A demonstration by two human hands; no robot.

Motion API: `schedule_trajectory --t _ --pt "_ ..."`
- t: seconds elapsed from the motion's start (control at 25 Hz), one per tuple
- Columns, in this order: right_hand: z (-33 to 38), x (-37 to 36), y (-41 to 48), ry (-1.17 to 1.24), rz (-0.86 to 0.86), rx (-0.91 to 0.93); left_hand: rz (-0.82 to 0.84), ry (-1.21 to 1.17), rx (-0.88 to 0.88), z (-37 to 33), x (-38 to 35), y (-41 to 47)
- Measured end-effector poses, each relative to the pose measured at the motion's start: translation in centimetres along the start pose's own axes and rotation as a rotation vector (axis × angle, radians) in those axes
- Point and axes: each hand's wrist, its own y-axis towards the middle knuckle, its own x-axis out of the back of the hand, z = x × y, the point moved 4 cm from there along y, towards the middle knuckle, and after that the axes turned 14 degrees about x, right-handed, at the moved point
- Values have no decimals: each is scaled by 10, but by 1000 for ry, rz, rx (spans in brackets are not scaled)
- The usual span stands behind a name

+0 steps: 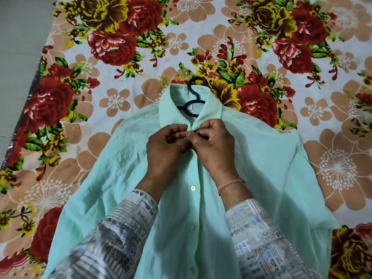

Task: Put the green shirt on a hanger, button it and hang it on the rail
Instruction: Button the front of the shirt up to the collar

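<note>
We see a pale green shirt (pixel 261 168) lying front-up on a floral bedsheet (pixel 120 47), with a black hanger (pixel 194 91) poking out of its collar (pixel 167 105). Just below the collar, the left hand (pixel 167 146) and right hand (pixel 213 146) meet, fingers curled, pinching the front edges together (probably at the top button, hidden by fingers). Further below the collar, a white button (pixel 192 187) shows.

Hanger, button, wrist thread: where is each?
Hanger (pixel 193 91): head view, black neck below the hook.
Button (pixel 193 187): head view, middle of the white button.
Wrist thread (pixel 231 185): head view, middle of the band.
</note>
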Motion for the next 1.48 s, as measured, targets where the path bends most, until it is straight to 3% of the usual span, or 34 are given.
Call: schedule_trajectory --t 0.2,0.44,0.64,0.88,1.0,1.16,1.28,1.48 --pt "-9 -5 4 90 -75 -59 2 17 -22 3 -1 1" --pt "-3 -5 -3 -1 -209 74 -97 -59 -73 3 -6 -4" --pt "0 -3 -13 -14 -331 151 -59 -36 -85 5 -4 -3" --pt "12 -11 -15 -109 -256 214 -33 73 -164 1 -3 -2" --pt "11 -13 -3 -105 -224 122 3 66 -156 1 -4 -5" --pt "0 -7 12 146 -165 -64 -66 247 -187 0 -1 1" --pt "-3 -6 13 126 -229 -74 -131 357 -184 -1 0 0" --pt "-7 8 14 -107 -326 75 -171 150 -110 -3 -5 3"
